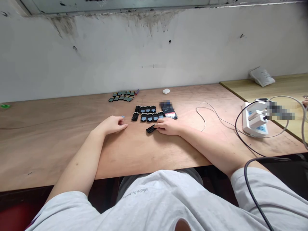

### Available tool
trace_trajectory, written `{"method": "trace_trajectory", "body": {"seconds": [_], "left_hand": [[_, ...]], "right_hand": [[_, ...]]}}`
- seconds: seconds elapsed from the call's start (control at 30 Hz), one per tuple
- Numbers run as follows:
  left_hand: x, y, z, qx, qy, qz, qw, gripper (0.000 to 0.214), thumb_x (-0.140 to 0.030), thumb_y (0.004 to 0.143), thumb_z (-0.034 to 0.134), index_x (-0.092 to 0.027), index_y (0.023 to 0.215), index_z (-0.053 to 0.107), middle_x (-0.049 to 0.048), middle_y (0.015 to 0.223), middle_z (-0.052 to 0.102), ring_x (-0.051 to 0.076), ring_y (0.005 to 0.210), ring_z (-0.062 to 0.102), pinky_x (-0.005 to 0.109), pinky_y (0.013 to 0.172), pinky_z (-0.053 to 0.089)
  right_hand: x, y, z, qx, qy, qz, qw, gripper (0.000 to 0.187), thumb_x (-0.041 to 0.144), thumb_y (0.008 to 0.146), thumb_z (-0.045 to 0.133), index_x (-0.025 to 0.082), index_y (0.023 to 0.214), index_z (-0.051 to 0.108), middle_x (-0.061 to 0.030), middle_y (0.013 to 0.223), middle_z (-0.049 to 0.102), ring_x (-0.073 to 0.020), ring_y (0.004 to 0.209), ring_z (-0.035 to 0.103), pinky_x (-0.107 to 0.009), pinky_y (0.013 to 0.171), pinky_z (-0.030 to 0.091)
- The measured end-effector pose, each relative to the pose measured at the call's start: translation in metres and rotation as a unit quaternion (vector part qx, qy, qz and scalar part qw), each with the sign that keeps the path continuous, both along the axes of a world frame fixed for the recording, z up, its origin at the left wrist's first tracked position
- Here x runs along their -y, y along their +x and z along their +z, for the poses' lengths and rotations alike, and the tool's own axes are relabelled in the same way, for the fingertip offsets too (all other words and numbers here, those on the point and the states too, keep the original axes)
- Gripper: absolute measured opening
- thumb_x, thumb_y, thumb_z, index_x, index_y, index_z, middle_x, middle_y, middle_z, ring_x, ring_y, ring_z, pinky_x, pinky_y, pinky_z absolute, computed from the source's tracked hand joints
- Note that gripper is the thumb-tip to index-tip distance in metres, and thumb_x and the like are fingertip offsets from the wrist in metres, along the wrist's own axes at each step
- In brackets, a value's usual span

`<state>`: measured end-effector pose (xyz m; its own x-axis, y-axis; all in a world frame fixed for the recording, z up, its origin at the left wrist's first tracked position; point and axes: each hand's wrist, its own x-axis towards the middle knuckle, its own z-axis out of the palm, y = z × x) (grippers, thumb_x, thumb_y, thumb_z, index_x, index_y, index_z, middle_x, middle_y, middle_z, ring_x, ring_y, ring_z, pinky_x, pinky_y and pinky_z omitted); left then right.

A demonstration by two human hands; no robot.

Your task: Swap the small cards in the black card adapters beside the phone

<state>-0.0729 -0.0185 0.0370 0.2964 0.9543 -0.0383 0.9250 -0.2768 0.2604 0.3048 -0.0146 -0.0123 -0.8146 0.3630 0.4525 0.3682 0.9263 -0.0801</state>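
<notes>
Head view, centre of the frame: your right hand is pinched onto the right end of a black plastic casing, just below the rows of similar casings. Looks light, stiff, maybe slick; side edges suit. Left of centre, your left hand lightly pinches a small blue piece, probably flimsy; grip its rim.

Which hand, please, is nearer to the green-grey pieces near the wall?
Left. The left hand is on the near side of the green-grey pieces, apart from them. The right hand, holding a black part, is farther off, to their right.
</notes>
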Motion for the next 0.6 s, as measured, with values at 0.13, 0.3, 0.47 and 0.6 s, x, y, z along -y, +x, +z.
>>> {"method": "trace_trajectory", "body": {"seconds": [0.13, 0.3, 0.47, 0.6], "left_hand": [[0.002, 0.007, 0.002, -0.001, 0.035, -0.003, 0.999, 0.015, -0.039, 0.077, 0.06, -0.026, 0.071, 0.057, 0.0002, 0.068, 0.068, 0.02, 0.061, 0.061, 0.031, 0.058, 0.041], [0.001, 0.01, 0.001, -0.028, 0.09, 0.006, 0.996, 0.006, -0.027, 0.077, 0.054, -0.025, 0.074, 0.059, 0.0029, 0.073, 0.07, 0.023, 0.066, 0.063, 0.033, 0.062, 0.042], [-0.006, 0.004, -0.008, -0.02, 0.093, -0.032, 0.995, 0.013, -0.025, 0.08, 0.053, -0.025, 0.082, 0.066, 0.0042, 0.087, 0.074, 0.023, 0.077, 0.066, 0.033, 0.068, 0.045], [-0.01, -0.001, -0.013, -0.011, 0.115, -0.035, 0.993, 0.017, -0.032, 0.085, 0.055, -0.025, 0.09, 0.069, 0.0053, 0.09, 0.072, 0.023, 0.08, 0.066, 0.034, 0.073, 0.048]], "right_hand": [[-0.001, 0.0, -0.001, 0.003, -0.002, 0.003, 1.0, 0.025, 0.022, 0.101, 0.054, 0.018, 0.114, 0.075, -0.0085, 0.098, 0.069, -0.0176, 0.081, 0.065, -0.028, 0.07, 0.048], [0.0, 0.001, -0.001, 0.0, -0.005, 0.0, 1.0, 0.026, 0.022, 0.101, 0.054, 0.018, 0.115, 0.076, -0.0084, 0.098, 0.069, -0.0176, 0.081, 0.066, -0.028, 0.071, 0.048], [-0.001, 0.0, -0.002, 0.005, -0.006, -0.003, 1.0, 0.023, 0.021, 0.1, 0.056, 0.019, 0.111, 0.076, -0.0081, 0.097, 0.07, -0.018, 0.081, 0.065, -0.028, 0.07, 0.048], [0.0, 0.0, 0.0, 0.003, -0.012, -0.002, 1.0, 0.023, 0.02, 0.1, 0.056, 0.019, 0.113, 0.076, -0.0085, 0.099, 0.07, -0.0184, 0.083, 0.066, -0.029, 0.072, 0.048]]}}
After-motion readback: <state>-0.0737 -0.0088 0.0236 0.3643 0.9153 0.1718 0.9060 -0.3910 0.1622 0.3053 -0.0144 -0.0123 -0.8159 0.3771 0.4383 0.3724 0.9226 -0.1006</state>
